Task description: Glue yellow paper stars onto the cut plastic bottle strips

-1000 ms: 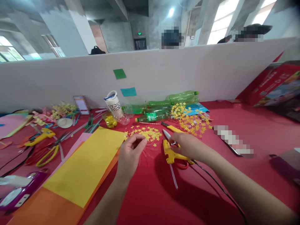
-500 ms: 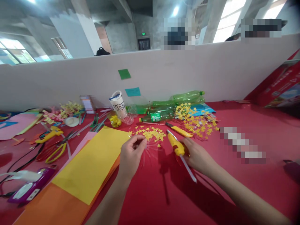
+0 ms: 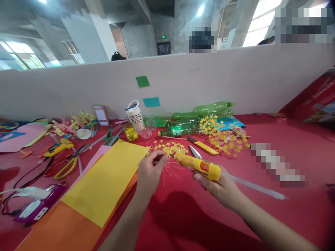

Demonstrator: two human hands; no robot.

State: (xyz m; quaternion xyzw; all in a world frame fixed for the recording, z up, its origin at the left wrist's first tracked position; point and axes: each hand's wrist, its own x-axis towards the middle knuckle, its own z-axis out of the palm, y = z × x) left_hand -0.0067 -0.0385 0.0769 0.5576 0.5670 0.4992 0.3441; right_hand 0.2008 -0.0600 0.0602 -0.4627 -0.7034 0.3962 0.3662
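My left hand point(image 3: 152, 170) is closed in a pinch at the middle of the table. From its fingertips a clear fringed plastic piece point(image 3: 170, 171) spreads thin strands downward; the gripped part is hidden by my fingers. My right hand point(image 3: 221, 188) is wrapped around a yellow hot glue gun point(image 3: 196, 164), whose nozzle points left, close to my left fingertips. A clear glue stick point(image 3: 259, 186) sticks out of its back end. Behind my hands lie yellow paper stars point(image 3: 172, 146) and scissors point(image 3: 195, 151), of which one silvery blade-like part shows.
A yellow utility knife point(image 3: 206, 147), green plastic bottles point(image 3: 183, 129) and a paper cup point(image 3: 134, 115) stand or lie behind. On the left are yellow paper point(image 3: 104, 184), yellow-handled scissors point(image 3: 66, 169), another glue gun point(image 3: 59, 148) and a purple power strip point(image 3: 39, 205). A white partition point(image 3: 104, 83) rises behind.
My right hand has turned the glue gun from slanting away to pointing left, bringing its nozzle up to my left fingertips. My left hand keeps its pinch. The view has shifted slightly.
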